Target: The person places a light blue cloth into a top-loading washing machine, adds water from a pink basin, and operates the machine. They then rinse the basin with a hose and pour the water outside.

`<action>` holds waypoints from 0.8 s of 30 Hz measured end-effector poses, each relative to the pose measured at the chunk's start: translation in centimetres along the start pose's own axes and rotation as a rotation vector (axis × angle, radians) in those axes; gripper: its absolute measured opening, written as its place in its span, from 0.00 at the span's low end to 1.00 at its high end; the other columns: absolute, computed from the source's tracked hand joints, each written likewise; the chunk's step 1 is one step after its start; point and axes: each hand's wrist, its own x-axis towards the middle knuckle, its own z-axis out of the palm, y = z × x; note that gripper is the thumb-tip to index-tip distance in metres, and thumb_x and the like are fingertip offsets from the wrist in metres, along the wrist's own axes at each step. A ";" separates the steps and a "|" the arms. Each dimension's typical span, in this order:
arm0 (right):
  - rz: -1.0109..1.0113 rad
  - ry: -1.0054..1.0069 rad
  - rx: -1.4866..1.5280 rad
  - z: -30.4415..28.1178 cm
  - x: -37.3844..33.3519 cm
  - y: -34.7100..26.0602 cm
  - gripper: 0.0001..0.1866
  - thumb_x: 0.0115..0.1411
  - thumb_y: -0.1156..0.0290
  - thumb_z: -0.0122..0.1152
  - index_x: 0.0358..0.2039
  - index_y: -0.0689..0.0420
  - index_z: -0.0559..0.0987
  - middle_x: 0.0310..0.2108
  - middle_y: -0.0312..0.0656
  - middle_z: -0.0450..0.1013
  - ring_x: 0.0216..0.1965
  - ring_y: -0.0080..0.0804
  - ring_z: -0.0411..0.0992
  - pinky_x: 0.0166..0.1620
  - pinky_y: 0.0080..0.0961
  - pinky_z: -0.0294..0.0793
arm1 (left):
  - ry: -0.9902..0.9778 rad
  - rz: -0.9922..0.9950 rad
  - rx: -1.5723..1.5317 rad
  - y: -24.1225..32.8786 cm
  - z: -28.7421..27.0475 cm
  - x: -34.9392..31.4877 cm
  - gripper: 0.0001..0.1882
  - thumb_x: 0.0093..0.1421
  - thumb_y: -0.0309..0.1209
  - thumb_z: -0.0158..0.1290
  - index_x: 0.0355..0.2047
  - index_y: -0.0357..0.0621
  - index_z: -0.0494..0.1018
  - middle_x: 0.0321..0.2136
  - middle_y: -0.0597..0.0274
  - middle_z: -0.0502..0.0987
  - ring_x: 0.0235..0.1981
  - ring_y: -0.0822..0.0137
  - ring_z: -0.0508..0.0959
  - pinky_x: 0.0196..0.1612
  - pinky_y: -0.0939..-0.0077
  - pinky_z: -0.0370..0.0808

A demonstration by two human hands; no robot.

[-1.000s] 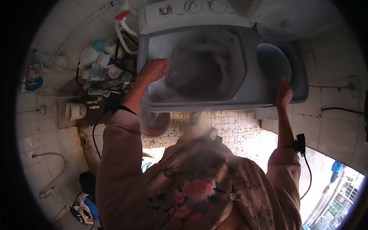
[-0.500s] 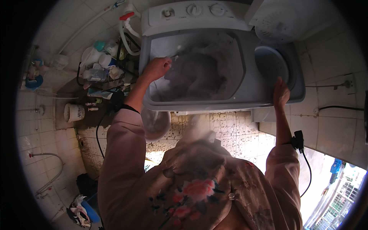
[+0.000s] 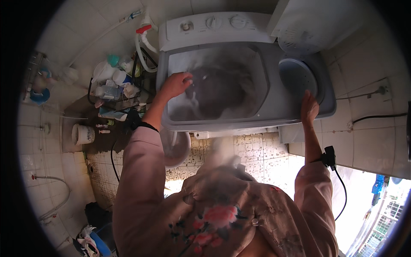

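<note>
Hands (image 3: pixel 175 86), two, at two tubs (image 3: pixel 296 78)

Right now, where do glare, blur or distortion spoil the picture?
Head view: glare bleaches the pale patterned tile floor toward lower right; haze or motion blurs the inside of the wide grey-rimmed washing tub; white wall tiles bend near the black rim.

Count, hands: left hand (image 3: pixel 175 85) + right hand (image 3: pixel 309 108) = two. Washing machine (image 3: pixel 274 92): one. Wash tub (image 3: pixel 176 64) + spin tub (image 3: pixel 295 79) = two. Large dials (image 3: pixel 213 22): two. Smaller knob (image 3: pixel 186 26): one. Red valve handle (image 3: pixel 143 29): one. Basin (image 3: pixel 182 150): one. White bucket (image 3: pixel 87 134): one. Black wrist straps (image 3: pixel 329 158): two. Bottles (image 3: pixel 108 92): several, count unclear.
</note>
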 end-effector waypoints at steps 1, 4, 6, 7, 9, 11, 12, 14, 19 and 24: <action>0.009 0.005 0.028 0.1 0.0 0.0 0.25 0.62 0.50 0.41 0.26 0.56 0.77 0.24 0.53 0.73 0.30 0.57 0.71 0.32 0.47 0.67 | 0.002 -0.002 -0.019 0.1 -0.1 0.0 0.14 0.57 0.33 0.50 0.43 0.41 0.72 0.34 0.54 0.78 0.33 0.60 0.77 0.38 0.68 0.73; 0.034 0.007 0.085 0.1 0.0 0.0 0.24 0.62 0.50 0.40 0.26 0.57 0.77 0.24 0.54 0.72 0.30 0.58 0.70 0.32 0.47 0.67 | 0.018 -0.029 -0.050 0.5 -0.2 -0.1 0.15 0.56 0.34 0.51 0.42 0.41 0.73 0.35 0.52 0.77 0.34 0.58 0.78 0.39 0.68 0.73; 0.025 0.017 0.086 0.0 0.0 0.2 0.25 0.63 0.51 0.40 0.26 0.57 0.77 0.23 0.54 0.72 0.30 0.58 0.70 0.31 0.47 0.67 | 0.008 -0.048 -0.051 0.7 0.0 -0.2 0.16 0.55 0.35 0.52 0.42 0.41 0.73 0.35 0.52 0.77 0.35 0.57 0.78 0.39 0.67 0.73; 0.006 0.032 0.077 0.0 0.0 0.3 0.25 0.63 0.51 0.40 0.25 0.58 0.77 0.23 0.55 0.72 0.30 0.59 0.70 0.31 0.48 0.67 | -0.004 -0.052 -0.044 0.7 0.0 -0.2 0.16 0.55 0.35 0.52 0.41 0.41 0.73 0.35 0.52 0.77 0.35 0.57 0.78 0.39 0.67 0.73; 0.004 0.041 0.140 -0.1 0.0 0.3 0.26 0.63 0.52 0.39 0.23 0.59 0.76 0.22 0.55 0.72 0.29 0.59 0.70 0.30 0.47 0.66 | -0.010 -0.081 -0.054 0.6 0.1 -0.2 0.16 0.55 0.35 0.52 0.41 0.40 0.73 0.36 0.52 0.77 0.35 0.58 0.78 0.39 0.68 0.73; 0.032 0.013 0.123 -0.4 -0.1 0.2 0.26 0.63 0.51 0.39 0.23 0.59 0.76 0.22 0.53 0.72 0.28 0.57 0.70 0.31 0.44 0.67 | 0.010 -0.028 0.002 0.5 0.2 -0.2 0.16 0.56 0.35 0.52 0.42 0.39 0.72 0.37 0.53 0.77 0.34 0.59 0.78 0.38 0.68 0.73; 0.030 -0.009 0.125 -0.4 -0.2 0.0 0.26 0.63 0.51 0.39 0.22 0.58 0.76 0.21 0.53 0.72 0.27 0.56 0.70 0.31 0.43 0.67 | 0.022 -0.022 0.037 0.5 0.0 -0.4 0.16 0.56 0.35 0.52 0.42 0.39 0.72 0.37 0.54 0.77 0.33 0.59 0.78 0.37 0.68 0.73; 0.070 0.006 0.183 -0.7 -0.2 -0.4 0.26 0.62 0.51 0.40 0.22 0.58 0.77 0.21 0.52 0.72 0.27 0.55 0.71 0.30 0.43 0.67 | 0.032 0.008 0.004 0.5 -0.1 -0.5 0.17 0.56 0.36 0.52 0.43 0.39 0.72 0.37 0.54 0.77 0.34 0.59 0.78 0.38 0.68 0.73; 0.100 -0.002 0.241 -1.0 -0.2 -0.9 0.26 0.62 0.51 0.41 0.23 0.58 0.78 0.19 0.49 0.72 0.26 0.52 0.72 0.30 0.41 0.68 | 0.039 -0.006 0.013 0.7 -0.1 -0.7 0.18 0.55 0.36 0.52 0.43 0.39 0.71 0.37 0.54 0.77 0.35 0.60 0.78 0.39 0.69 0.73; 0.083 0.018 0.224 -0.7 -0.3 -0.6 0.26 0.61 0.50 0.42 0.23 0.58 0.78 0.19 0.50 0.72 0.26 0.53 0.72 0.30 0.41 0.68 | 0.033 -0.015 0.020 0.9 0.0 -0.8 0.18 0.55 0.35 0.52 0.44 0.40 0.71 0.37 0.54 0.77 0.35 0.60 0.78 0.39 0.69 0.73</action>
